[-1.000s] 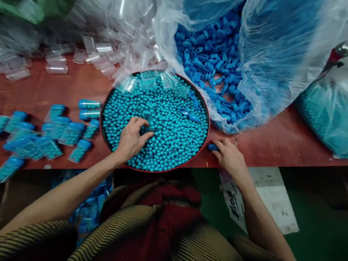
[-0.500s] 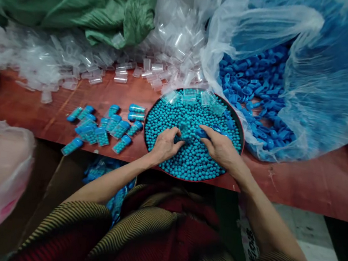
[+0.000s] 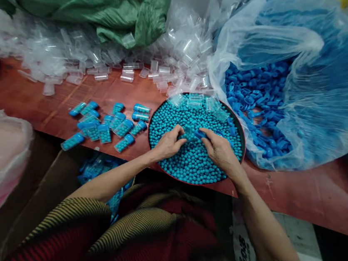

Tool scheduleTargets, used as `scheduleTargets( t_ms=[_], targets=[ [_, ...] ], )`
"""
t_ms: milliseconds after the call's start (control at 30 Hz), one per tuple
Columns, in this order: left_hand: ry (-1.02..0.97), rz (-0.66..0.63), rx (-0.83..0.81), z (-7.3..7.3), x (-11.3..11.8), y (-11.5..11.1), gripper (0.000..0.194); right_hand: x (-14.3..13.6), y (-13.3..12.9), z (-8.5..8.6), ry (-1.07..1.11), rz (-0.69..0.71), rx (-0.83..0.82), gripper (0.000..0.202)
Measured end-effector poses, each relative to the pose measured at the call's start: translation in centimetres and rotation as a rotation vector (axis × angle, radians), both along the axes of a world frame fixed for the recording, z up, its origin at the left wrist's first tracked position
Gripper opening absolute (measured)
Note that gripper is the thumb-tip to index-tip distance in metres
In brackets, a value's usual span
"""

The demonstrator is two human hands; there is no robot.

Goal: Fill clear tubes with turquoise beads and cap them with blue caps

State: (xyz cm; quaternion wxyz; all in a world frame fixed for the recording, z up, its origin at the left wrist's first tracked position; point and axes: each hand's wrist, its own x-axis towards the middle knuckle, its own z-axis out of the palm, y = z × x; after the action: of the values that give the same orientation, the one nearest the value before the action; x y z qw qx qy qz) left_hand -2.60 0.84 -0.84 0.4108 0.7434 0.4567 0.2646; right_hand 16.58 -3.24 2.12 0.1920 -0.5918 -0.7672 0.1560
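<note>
Over a round tray [image 3: 244,143] full of turquoise beads [image 3: 189,163], my left hand [image 3: 170,142] pinches a clear plastic tube [image 3: 188,133]. Beads seem to show in the tube, though its outline blends with those behind. My right hand [image 3: 217,149] grips a blue cap [image 3: 199,134] between thumb and fingers, close beside the tube's right end. I cannot tell whether cap and tube touch. Several empty clear tubes [image 3: 195,101] lie on the beads at the tray's far edge. A few loose blue caps [image 3: 231,126] rest at its right side.
Left of the tray lie capped, bead-filled tubes [image 3: 104,133] on the red-brown table [image 3: 128,94]. Empty tubes [image 3: 72,52] are heaped at the back beside a green sack [image 3: 91,3]. A plastic bag [image 3: 329,93] of blue caps [image 3: 260,90] stands right. Below left is a box [image 3: 94,171] of filled tubes.
The cap in my right hand and the tube in my left hand are closer together. The whole view has shifted slightly.
</note>
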Motion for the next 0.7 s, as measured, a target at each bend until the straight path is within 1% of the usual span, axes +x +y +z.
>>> scheduleTargets(
  t_ms=[67, 100, 167, 233, 300, 333, 400, 500, 600, 700],
  targets=[
    [-0.048, -0.018, -0.026, 0.2, -0.1, 0.1, 0.014, -0.6, 0.1, -0.3, 0.089, 0.023, 0.004, 0.036],
    [-0.083, -0.028, -0.046, 0.2, -0.2, 0.1, 0.013, -0.7, 0.0, -0.5, 0.097, 0.033, 0.001, 0.035],
    [-0.168, -0.043, -0.116, 0.1, -0.3, 0.1, 0.013, -0.2, -0.3, -0.6, 0.046, 0.038, -0.015, 0.033],
    [-0.244, -0.034, -0.23, -0.1, -0.4, -0.1, 0.014, 0.7, -0.7, -0.4, -0.042, 0.031, -0.057, 0.03],
    [-0.28, -0.024, -0.331, -0.1, -0.3, -0.3, 0.016, 1.3, -1.0, -0.1, -0.057, 0.001, -0.09, 0.027],
    [-0.287, -0.029, -0.364, -0.1, -0.2, -0.5, 0.017, 1.3, -1.1, 0.1, -0.012, -0.027, -0.097, 0.026],
    [-0.307, -0.058, -0.38, 0.2, 0.0, -0.8, 0.024, 0.7, -1.1, 0.3, 0.159, -0.089, -0.099, 0.022],
    [-0.336, -0.072, -0.297, 0.7, 0.5, -1.2, 0.035, -1.1, -0.9, 0.0, 0.449, -0.155, -0.119, 0.016],
    [-0.333, -0.044, -0.211, 1.0, 1.0, -1.4, 0.043, -2.3, -0.8, -0.5, 0.662, -0.225, -0.142, 0.021],
    [-0.328, -0.048, -0.269, 1.0, 1.3, -1.4, 0.05, -2.4, -0.9, -0.7, 0.788, -0.299, -0.103, 0.024]
  ],
)
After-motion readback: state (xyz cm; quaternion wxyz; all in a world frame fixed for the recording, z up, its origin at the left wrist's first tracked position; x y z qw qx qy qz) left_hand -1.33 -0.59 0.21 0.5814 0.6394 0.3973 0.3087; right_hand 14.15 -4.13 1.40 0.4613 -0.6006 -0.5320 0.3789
